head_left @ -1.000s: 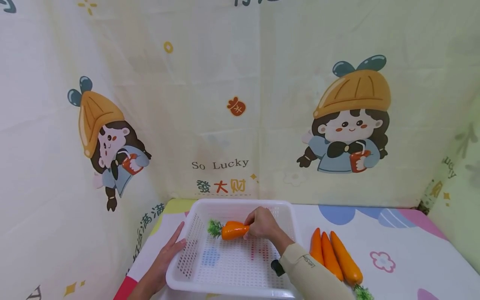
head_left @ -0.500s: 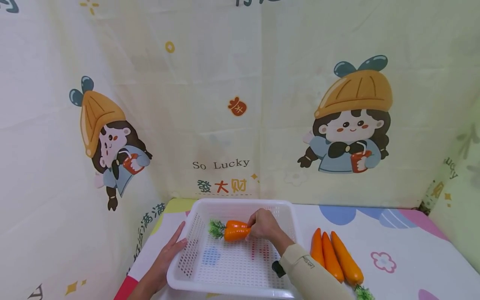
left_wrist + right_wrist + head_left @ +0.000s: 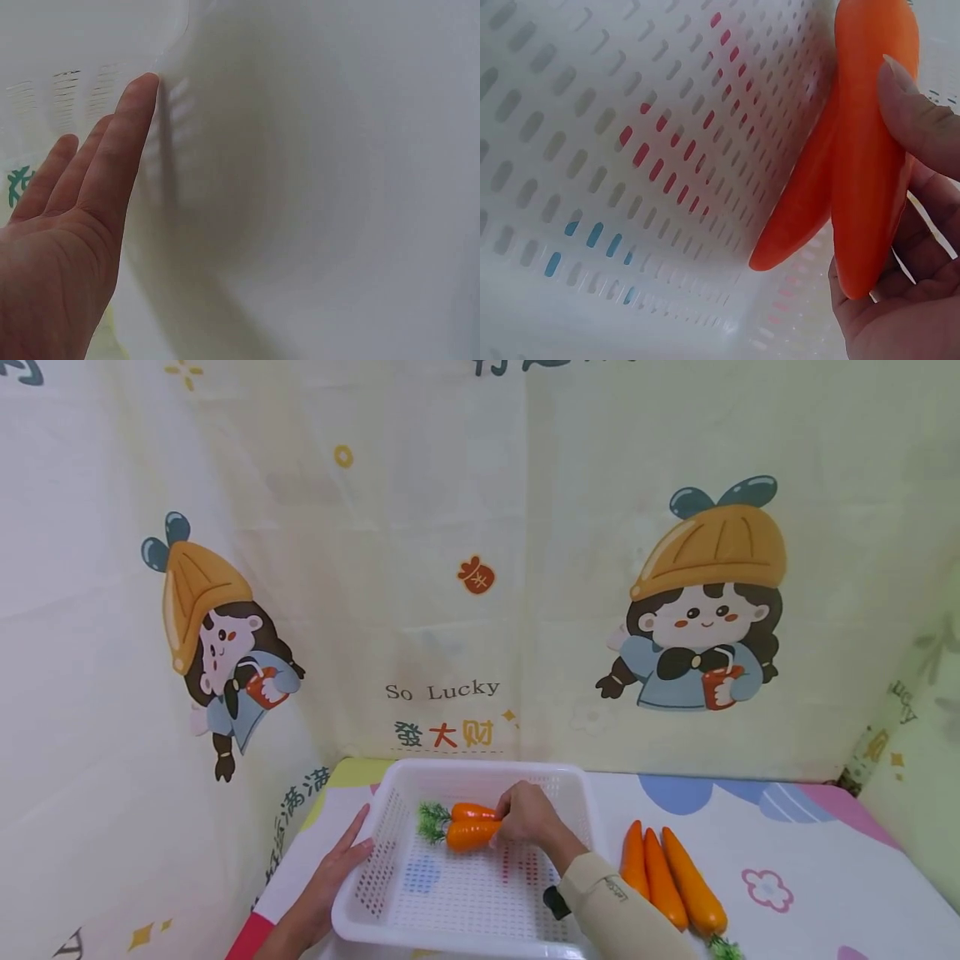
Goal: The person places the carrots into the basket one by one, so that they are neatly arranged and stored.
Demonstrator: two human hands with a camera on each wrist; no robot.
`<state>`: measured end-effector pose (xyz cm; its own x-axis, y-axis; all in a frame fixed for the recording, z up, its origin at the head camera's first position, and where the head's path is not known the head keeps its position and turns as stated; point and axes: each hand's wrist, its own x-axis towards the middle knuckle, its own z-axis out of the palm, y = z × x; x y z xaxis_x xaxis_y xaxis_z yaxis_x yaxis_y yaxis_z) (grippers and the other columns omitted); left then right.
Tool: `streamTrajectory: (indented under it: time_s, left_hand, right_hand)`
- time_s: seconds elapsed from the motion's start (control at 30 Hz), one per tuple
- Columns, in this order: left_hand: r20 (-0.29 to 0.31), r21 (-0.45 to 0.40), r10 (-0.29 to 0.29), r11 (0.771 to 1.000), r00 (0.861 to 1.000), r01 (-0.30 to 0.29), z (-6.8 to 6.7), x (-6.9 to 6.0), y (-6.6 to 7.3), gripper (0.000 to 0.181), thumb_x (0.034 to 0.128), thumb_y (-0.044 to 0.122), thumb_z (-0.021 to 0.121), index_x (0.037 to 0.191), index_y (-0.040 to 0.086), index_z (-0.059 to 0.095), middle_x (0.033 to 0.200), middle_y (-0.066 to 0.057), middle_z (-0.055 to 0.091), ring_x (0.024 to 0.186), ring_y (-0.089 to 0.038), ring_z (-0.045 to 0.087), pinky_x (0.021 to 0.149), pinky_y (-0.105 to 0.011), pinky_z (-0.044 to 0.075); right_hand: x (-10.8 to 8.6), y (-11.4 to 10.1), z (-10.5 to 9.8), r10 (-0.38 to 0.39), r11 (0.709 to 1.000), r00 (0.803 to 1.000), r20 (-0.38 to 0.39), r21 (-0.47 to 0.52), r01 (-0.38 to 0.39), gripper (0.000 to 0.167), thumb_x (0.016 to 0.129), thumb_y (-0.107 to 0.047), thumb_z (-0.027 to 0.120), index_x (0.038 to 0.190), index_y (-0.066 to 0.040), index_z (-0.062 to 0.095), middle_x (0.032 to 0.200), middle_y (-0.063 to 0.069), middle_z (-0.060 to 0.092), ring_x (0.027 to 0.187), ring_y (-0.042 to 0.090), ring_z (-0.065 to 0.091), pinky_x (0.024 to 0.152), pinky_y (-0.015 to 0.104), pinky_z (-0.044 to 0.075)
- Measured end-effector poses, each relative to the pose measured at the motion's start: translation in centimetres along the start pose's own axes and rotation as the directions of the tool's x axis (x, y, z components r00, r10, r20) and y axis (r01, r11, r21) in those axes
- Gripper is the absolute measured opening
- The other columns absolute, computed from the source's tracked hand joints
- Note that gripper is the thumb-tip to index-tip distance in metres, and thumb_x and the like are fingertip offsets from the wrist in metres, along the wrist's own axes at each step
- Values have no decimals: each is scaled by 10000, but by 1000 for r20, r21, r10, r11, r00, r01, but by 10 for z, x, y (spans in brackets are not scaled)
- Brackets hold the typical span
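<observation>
A white perforated plastic basket (image 3: 487, 766) stands on the table. Inside it, my right hand (image 3: 528, 814) pinches an orange carrot (image 3: 468, 837) toward its narrow end, thumb on one side and fingers on the other in the right wrist view. Green leaves top this carrot on the left. Just behind it lies a second carrot (image 3: 471, 811), partly hidden; the right wrist view shows this other carrot (image 3: 799, 206) against the basket. My left hand (image 3: 341, 864) touches the basket's left side. Its fingers are straight in the left wrist view.
To the right of the basket, several carrots (image 3: 678, 881) lie side by side on the patterned table (image 3: 810, 877). A printed cloth (image 3: 555, 610) hangs behind the table and along its sides. A small black object (image 3: 556, 902) shows beside the right sleeve.
The held carrot has shifted slightly toward me, so more of the carrot behind it shows than a second ago. My left hand stays against the basket.
</observation>
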<state>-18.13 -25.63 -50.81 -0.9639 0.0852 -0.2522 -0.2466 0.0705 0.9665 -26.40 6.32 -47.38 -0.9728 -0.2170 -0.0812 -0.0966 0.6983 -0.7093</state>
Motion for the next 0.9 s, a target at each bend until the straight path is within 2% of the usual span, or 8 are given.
streamTrajectory:
  time_s: [0.17,0.33,0.5,0.7,0.9]
  left_hand:
    - [-2,10,8,1000,1000,-8,-1,-2,0,750,1043,487,537,1663,437,118,1758,-97,199,1496,-463,436,1026,-528,581]
    - [9,13,14,1000,1000,-14,-1,-3,1,748,1050,483,525,1665,437,100,1759,-110,189,1491,-468,442,1014,-536,584]
    - [7,15,11,1000,1000,-12,-2,-3,2,756,1050,489,522,1668,426,92,1760,-106,189,1498,-473,429,1010,-532,587]
    - [17,23,8,1000,1000,-9,-3,-1,2,749,1044,501,531,1662,444,112,1750,-94,233,1448,-427,514,1006,-503,596]
    - [22,29,9,1000,1000,-10,-3,-2,2,727,1040,512,531,1647,488,133,1745,-86,252,1419,-408,552,987,-500,605]
  right_hand:
    - [-1,-2,1,2,1000,1000,18,8,-2,216,689,-116,967,777,-118,769,777,14,695,764,210,609,775,342,614]
    - [-2,-2,1,8,1000,1000,27,-25,-8,216,703,-119,960,791,-130,763,785,11,688,767,211,608,806,358,624]
    - [0,-1,2,9,997,999,42,-81,-5,231,708,-134,958,774,-141,736,769,8,665,749,204,597,779,339,615]
    - [2,1,2,26,987,997,72,-162,-15,261,719,-165,956,812,-130,714,788,13,648,766,211,585,798,352,595]
    - [-1,2,1,52,985,994,92,-170,-36,240,749,-172,939,832,-129,717,813,20,654,788,222,589,804,360,589]
